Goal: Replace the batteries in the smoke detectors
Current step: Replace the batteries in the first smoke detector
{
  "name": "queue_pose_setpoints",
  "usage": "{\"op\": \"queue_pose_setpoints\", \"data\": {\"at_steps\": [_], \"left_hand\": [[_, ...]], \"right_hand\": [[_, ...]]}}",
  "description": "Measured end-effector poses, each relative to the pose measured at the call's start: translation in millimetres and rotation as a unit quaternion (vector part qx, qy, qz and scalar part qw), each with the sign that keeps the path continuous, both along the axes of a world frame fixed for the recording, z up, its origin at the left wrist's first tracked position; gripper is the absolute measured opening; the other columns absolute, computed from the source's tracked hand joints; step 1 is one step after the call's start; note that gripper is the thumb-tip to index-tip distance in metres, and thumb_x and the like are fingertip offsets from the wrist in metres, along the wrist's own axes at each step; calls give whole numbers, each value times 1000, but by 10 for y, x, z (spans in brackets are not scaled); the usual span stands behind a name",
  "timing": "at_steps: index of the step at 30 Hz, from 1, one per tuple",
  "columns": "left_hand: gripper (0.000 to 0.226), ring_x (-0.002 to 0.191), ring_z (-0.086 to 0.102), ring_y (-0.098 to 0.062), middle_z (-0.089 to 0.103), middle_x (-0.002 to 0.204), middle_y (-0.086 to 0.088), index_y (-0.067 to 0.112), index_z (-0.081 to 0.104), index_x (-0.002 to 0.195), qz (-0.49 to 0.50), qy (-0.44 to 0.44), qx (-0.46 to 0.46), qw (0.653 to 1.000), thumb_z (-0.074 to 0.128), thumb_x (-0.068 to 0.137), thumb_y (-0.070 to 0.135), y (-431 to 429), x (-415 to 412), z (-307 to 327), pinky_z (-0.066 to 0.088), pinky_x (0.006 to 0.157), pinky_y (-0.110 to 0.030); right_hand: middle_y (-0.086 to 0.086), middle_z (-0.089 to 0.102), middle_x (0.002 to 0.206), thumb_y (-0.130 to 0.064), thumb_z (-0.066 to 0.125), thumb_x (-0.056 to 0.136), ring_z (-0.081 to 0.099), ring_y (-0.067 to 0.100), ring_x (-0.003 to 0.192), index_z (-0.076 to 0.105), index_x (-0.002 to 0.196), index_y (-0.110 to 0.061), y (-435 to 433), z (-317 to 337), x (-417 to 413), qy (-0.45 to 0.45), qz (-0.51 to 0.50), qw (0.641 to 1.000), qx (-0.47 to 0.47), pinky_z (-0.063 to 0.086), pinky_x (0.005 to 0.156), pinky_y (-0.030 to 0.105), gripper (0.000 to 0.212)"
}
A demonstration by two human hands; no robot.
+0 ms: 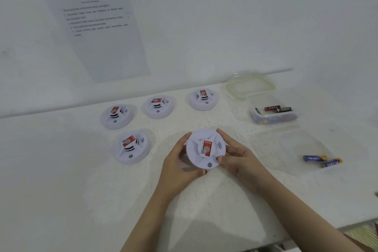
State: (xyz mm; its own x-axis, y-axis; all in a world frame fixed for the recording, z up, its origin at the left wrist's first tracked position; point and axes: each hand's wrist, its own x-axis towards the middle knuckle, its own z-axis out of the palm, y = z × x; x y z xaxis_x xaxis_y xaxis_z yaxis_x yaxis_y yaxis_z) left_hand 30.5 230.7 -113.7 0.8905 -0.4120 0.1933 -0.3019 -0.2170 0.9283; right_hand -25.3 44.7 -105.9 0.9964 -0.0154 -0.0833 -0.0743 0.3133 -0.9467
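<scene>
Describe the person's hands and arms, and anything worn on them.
The left hand and right hand wear no gloves, and no ring, watch or bracelet shows. The left forearm and right forearm are uncovered right to the picture's edge, with no sleeve in sight.

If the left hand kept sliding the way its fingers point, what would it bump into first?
The left hand already grips the held smoke detector. Pushing on past it, the hand would probably reach the rightmost back smoke detector first, though depth is unclear.
</scene>
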Motion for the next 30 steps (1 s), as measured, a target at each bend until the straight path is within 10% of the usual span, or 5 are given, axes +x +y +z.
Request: {"op": "queue_pose_setpoints", "data": {"at_steps": [30], "left_hand": [[81,114,53,5,60,125,20,33,48,132,15,-3,15,1000,88,64,16,-25,-3,-9,45,81,-5]], "right_hand": [[-5,58,131,8,54,86,52,12,124,46,138,-18,-5,-52,5,3,-27,999,-26,41,105,34,59]]}}
